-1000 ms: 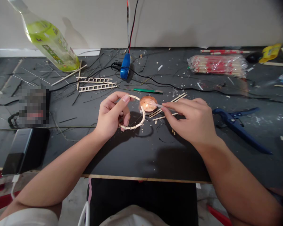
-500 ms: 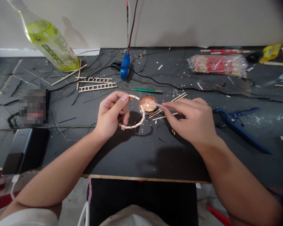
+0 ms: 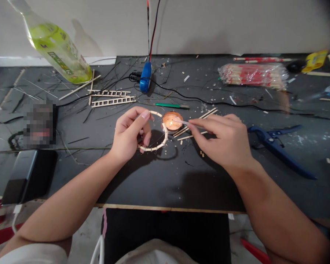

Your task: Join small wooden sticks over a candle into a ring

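Note:
My left hand (image 3: 133,134) pinches the upper end of a pale, segmented, bamboo-like ring (image 3: 165,137) between thumb and fingers. The ring curves open toward a small round copper-coloured dish (image 3: 172,128) with a bright flame-like glow inside. My right hand (image 3: 222,139) pinches a thin translucent white stick (image 3: 184,122) between thumb and forefinger. Its far tip reaches over the dish, close to the glow. Whether the tip touches anything in there I cannot tell. Thin wooden sticks (image 3: 188,132) lie just behind the right fingers.
Behind the hands lie a green-handled tool (image 3: 169,105) and small wooden ladders (image 3: 114,102). Blue cutters (image 3: 280,148) rest at right, beyond them a bagged stick bundle (image 3: 253,75). A bottle (image 3: 63,55), a black cable (image 3: 198,99) and a power bank (image 3: 30,176) are also on the table.
The glow in the dish looks brighter and more orange. Both hands, the ring and the white stick hold nearly the same positions.

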A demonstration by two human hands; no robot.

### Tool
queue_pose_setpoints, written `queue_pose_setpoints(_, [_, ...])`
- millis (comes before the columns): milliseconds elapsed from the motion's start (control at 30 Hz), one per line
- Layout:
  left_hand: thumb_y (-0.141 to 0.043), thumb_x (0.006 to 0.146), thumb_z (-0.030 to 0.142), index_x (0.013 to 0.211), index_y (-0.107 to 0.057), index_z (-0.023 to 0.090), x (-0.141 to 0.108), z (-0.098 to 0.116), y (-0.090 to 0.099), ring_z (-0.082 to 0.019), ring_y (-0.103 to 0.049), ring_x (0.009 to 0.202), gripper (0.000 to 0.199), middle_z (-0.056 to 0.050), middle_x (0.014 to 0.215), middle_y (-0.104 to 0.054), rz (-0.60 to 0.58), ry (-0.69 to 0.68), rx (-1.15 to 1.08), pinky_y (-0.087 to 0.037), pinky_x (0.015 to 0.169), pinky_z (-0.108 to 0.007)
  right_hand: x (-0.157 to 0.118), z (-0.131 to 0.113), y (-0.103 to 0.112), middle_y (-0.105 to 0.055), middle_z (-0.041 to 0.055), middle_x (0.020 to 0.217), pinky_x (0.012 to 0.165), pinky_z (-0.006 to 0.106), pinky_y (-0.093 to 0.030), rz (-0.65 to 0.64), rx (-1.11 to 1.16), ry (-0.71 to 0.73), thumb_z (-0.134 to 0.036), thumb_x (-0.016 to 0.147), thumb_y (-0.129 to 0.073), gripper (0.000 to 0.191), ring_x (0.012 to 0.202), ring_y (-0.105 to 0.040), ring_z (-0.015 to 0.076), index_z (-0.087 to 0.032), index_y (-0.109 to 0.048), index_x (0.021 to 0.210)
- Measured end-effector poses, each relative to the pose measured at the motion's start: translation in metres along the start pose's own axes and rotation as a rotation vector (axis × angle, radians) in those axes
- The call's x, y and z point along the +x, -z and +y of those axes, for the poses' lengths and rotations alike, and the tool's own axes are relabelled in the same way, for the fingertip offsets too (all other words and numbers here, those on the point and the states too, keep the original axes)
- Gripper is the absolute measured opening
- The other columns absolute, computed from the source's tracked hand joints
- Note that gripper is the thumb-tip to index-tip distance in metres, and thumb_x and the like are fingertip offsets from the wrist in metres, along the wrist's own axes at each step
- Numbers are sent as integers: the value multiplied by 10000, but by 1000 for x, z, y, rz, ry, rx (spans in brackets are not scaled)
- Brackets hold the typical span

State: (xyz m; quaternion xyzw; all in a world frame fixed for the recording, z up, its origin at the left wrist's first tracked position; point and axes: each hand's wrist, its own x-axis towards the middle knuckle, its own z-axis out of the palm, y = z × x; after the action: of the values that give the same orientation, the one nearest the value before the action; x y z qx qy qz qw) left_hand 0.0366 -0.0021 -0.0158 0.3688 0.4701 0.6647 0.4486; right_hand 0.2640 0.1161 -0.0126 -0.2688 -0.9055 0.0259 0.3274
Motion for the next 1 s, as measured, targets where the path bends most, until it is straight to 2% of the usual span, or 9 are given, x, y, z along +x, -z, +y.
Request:
queue_pose_setpoints(233, [-601, 1032, 409, 926, -641, 205, 0, -1, 0, -71, -415, 268, 233, 54, 458, -579, -6, -24, -2, -275, 294, -171, 1, 0, 0, -767, 2, 801, 711, 352, -427, 17, 22, 9, -221, 901, -767, 81, 629, -632, 141, -213, -794, 977])
queue_pose_setpoints(400, [-597, 1039, 401, 910, -640, 206, -2, -4, -1, -65, -425, 286, 237, 53, 457, -579, -13, -1, -7, -271, 320, -162, 4, -10, 6, -703, -5, 721, 688, 343, -437, 198, 165, 5, -125, 846, -801, 194, 594, -557, 120, -192, -790, 1028])
queue_pose_setpoints(500, [-597, 1039, 407, 901, -641, 200, -3, -6, -2, -59, -413, 291, 253, 51, 453, -573, -13, 7, -10, -266, 329, -159, 4, -21, 10, -642, -24, 678, 580, 298, -391, 271, 394, -99, -74, 823, -799, 237, 568, -486, 96, -213, -807, 1015])
queue_pose_setpoints(667, [-580, 1040, 443, 907, -618, 205, -3, -7, -4, -64, -398, 274, 276, 55, 448, -573, -27, 55, -39, -263, 306, -150, 1, -32, 7, -641, -30, 726, 503, 269, -327, 252, 704, -235, -55, 832, -776, 286, 571, -465, 77, -254, -821, 1031])
queue_pose_setpoints(1000, [-589, 1027, 462, 855, -580, 207, -5, -3, -8, -68, -382, 250, 308, 54, 434, -576, -54, 113, -139, -264, 273, -147, -1, -33, 1, -679, -23, 759, 496, 255, -347, 264, 707, -268, -54, 836, -772, 287, 582, -479, 74, -265, -824, 1022])
